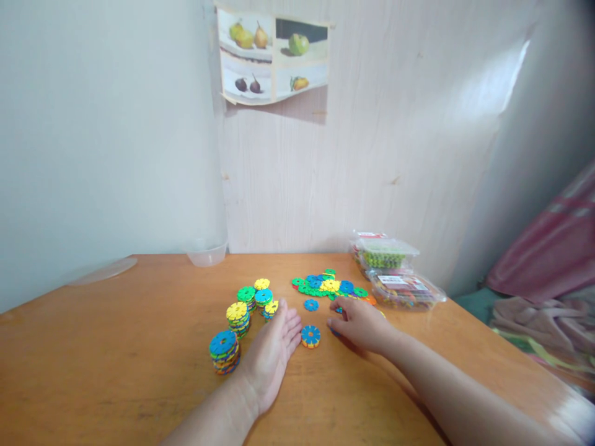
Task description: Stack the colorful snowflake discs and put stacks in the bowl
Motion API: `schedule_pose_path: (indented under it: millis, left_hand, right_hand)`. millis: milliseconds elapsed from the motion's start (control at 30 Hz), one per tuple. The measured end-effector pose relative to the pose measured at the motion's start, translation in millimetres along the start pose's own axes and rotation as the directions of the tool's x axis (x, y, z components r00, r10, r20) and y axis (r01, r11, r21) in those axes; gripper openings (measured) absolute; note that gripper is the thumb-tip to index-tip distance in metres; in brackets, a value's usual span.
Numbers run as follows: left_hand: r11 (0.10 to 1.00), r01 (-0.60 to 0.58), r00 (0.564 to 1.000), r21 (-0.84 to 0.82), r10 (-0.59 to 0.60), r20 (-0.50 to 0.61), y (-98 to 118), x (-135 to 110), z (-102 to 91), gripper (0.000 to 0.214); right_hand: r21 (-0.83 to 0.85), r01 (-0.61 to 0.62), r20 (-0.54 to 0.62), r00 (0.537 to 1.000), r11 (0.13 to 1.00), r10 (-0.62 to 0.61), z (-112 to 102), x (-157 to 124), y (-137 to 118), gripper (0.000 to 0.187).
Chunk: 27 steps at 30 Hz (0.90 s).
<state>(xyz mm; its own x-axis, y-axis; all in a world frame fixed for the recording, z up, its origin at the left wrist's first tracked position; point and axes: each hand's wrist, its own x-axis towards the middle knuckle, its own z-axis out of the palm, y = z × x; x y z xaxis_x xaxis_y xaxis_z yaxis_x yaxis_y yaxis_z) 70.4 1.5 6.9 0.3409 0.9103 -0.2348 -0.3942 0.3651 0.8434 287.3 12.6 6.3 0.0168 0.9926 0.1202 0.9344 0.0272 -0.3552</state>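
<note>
Short stack: the blue-topped short stack point(310, 336) is placed between both hands on the table point(139, 384); orange-yellow is seen under its top disc.
Left hand point(274, 354): fingers held straight and together, palm turned right toward the short stack; nothing seen gripped. Contact with the yellow-topped stack point(271, 306) by the thumb cannot be told.
Right hand point(360, 323): fingers curled low, thumb-to-finger gap narrow, blue showing beneath; whether a disc is pinched cannot be told.
Loose blue disc point(311, 305): laid flat, just far of the short stack.
Mixed pile point(325, 285): spread far, pieces overlapped; discs best lifted singly, by the rim.
Placement: each disc best lowered level and centred; edges can be squared against the left palm, used as a stop.
Risk: the tall blue-topped stack point(224, 347), near and left, could be clipped by the left wrist; left-hand motion best kept small and rightward.
</note>
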Motion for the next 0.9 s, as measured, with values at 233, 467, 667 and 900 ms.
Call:
schedule_pose_path:
  millis: [233,467,667,900]
  left_hand:
    - [1.0,0.013,1.0,-0.007,-0.013,-0.017,1,-2,2.4,0.071]
    - [1.0,0.012,1.0,-0.006,-0.013,-0.019,2,-3,4.4,0.071]
    - [1.0,0.012,1.0,-0.001,-0.012,-0.019,3,-5,5.3,0.071]
    - [1.0,-0.003,1.0,-0.001,0.003,-0.002,-1,0,1.9,0.074]
  right_hand:
    - [0.087,-0.001,0.078,0.997,0.996,-0.006,6,-1,11,0.02]
    - [0.124,-0.082,0.102,0.992,0.989,0.069,10,3,18,0.019]
    - [0.226,-0.081,0.047,0.996,0.971,0.072,9,3,14,0.025]
    - [0.79,-0.195,0.186,0.98,0.581,0.076,15,-5,-14,0.007]
